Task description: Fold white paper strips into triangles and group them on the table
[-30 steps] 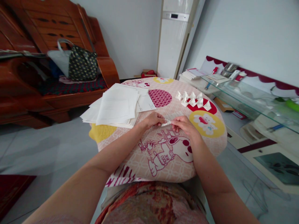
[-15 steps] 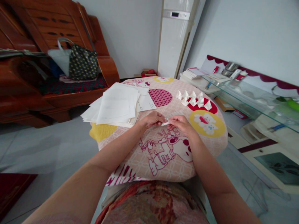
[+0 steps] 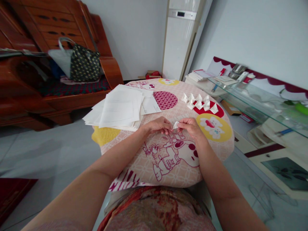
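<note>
Between my hands is a small folded piece of white paper [image 3: 175,125], held just above the patterned tablecloth [image 3: 141,166]. The fingers of my right hand [image 3: 190,126] pinch it from the right. My left hand [image 3: 159,125] has its fingers closed at the paper's lower left corner. Beyond my right hand, several small folded paper pieces [image 3: 198,104] stand in two rows, pointed tops up. A loose stack of white paper sheets [image 3: 121,107] lies on the table beyond my left hand.
A glass shelf [image 3: 260,102] with cups and other items runs along the right. At the left stands a wooden bench [image 3: 81,102] carrying a dark patterned bag [image 3: 85,62]. A tall white air conditioner [image 3: 179,41] stands at the back.
The folded paper has shifted slightly right and now stands more upright in my right fingers. My right hand has moved a little right. The paper rows and stack stay put.
</note>
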The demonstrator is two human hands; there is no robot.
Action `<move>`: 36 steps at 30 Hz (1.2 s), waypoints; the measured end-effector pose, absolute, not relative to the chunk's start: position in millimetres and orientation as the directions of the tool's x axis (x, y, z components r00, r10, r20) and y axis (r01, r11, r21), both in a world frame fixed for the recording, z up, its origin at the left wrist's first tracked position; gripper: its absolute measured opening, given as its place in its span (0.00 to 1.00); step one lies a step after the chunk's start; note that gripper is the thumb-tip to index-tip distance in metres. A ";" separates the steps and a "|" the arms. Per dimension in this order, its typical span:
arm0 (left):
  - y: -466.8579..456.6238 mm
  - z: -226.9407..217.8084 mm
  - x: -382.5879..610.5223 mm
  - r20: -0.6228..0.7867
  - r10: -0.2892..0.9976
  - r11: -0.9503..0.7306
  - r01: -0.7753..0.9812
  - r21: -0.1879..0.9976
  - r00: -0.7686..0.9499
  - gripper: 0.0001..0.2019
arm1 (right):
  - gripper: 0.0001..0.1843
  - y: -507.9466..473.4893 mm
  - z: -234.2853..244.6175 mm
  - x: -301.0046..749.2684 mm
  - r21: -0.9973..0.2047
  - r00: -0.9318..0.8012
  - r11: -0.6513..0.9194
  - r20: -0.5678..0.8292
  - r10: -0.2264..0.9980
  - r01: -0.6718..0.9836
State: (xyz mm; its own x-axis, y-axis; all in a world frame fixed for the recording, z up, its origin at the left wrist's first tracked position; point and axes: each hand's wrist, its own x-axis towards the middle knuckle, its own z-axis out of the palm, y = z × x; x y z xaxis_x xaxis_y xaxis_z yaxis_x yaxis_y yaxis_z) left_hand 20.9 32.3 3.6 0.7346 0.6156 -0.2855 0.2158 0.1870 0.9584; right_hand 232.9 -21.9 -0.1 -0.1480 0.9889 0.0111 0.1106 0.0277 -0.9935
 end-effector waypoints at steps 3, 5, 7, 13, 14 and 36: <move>32.8 1.7 21.7 -0.287 0.609 0.196 0.210 0.958 0.739 0.05 | 0.13 -22.3 -0.1 232.2 -0.993 -0.153 0.022 0.004 0.988 0.116; 33.5 -0.1 22.3 -0.297 0.599 0.213 0.210 0.954 0.743 0.05 | 0.13 -22.4 -0.2 231.9 -0.993 -0.159 0.022 0.003 0.987 0.118; 34.2 -1.9 22.9 -0.311 0.588 0.233 0.211 0.949 0.747 0.06 | 0.13 -22.3 -0.5 231.8 -0.993 -0.162 0.023 0.004 0.987 0.117; 33.1 -2.2 24.6 -0.341 0.562 0.248 0.240 0.939 0.753 0.09 | 0.13 -22.9 -1.6 230.8 -0.993 -0.171 0.018 -0.002 0.985 0.114; 32.6 -1.3 24.7 -0.339 0.564 0.236 0.246 0.940 0.753 0.09 | 0.13 -23.2 -1.7 230.4 -0.994 -0.173 0.007 -0.012 0.985 0.109; 28.8 3.5 27.7 -0.133 0.725 -0.037 0.231 0.972 0.676 0.14 | 0.15 -18.6 -8.3 224.8 -0.992 -0.027 -0.116 -0.115 0.993 -0.042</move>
